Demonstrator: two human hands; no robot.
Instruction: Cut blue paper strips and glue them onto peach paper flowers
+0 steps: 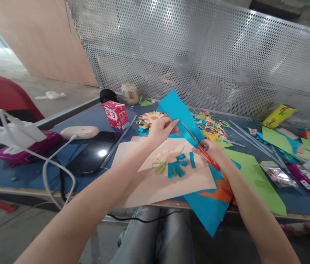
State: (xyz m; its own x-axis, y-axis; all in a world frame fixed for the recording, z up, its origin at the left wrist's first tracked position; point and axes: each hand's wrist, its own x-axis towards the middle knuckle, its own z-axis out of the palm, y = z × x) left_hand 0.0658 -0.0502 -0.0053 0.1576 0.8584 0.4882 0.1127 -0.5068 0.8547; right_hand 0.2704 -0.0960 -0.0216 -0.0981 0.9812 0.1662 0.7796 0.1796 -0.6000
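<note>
My left hand is closed in a pinch on the lower edge of a blue paper sheet that stands tilted up above the table. Orange-handled scissors are gripped in my right hand, and their blades reach up-left into the blue sheet. Below both hands lies a peach paper sheet with cut blue strips, a green paper curl and peach strips on it.
A red carton, a black tablet, a white cable and a paper flower lie to the left. Green paper, scraps, clear rods and packets crowd the right. A perforated metal screen backs the blue table.
</note>
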